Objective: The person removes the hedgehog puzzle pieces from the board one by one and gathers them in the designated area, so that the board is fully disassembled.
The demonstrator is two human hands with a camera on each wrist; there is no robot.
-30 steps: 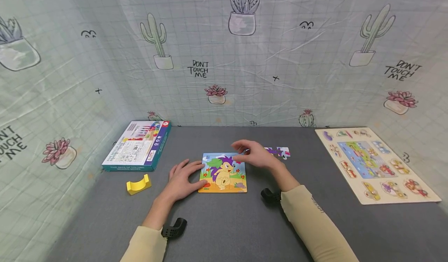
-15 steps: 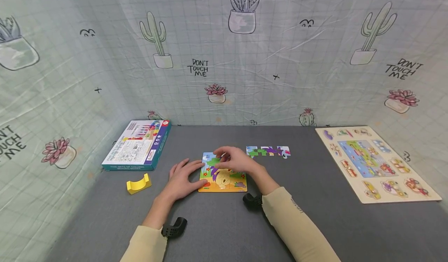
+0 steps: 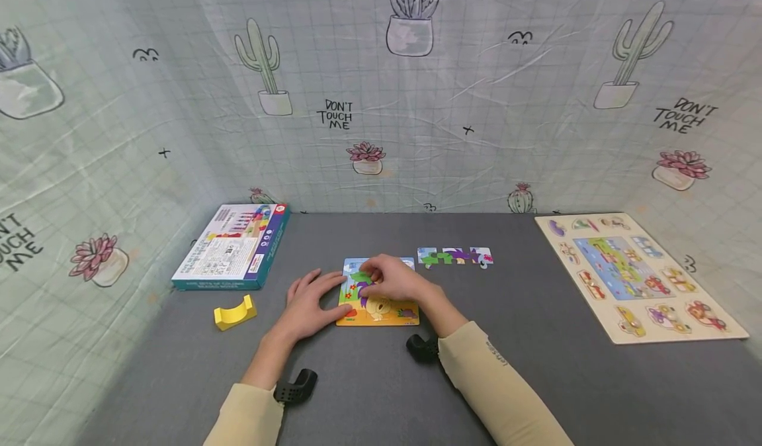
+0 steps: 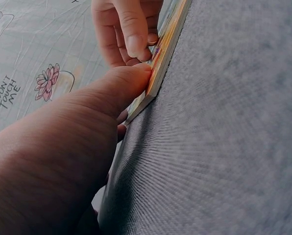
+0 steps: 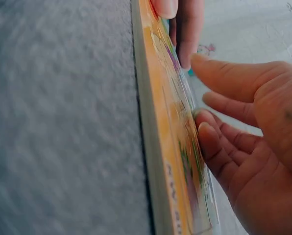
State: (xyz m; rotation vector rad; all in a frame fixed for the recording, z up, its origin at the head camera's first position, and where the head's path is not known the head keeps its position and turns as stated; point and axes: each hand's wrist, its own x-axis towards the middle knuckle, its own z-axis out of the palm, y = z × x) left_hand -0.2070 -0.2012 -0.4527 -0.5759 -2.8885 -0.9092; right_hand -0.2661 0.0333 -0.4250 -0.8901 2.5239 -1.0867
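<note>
A square puzzle board with a purple-spined hedgehog picture lies flat on the grey table. My left hand rests at its left side, the thumb on the lower left corner and the forefinger near the upper left edge. In the left wrist view the left thumb presses on the board's corner. Over the board's upper middle is my right hand, hiding part of the picture. The right wrist view shows some of its bent fingers touching the board's face, with the thumb apart and nothing visible held.
Several loose jigsaw pieces lie in a row behind the board to the right. A yellow curved block and a flat box are on the left. A large wooden picture board lies at the right.
My right hand has moved left and slightly down, from the board's upper right corner to its upper middle, uncovering the leftmost loose pieces. The left hand stays in place.
</note>
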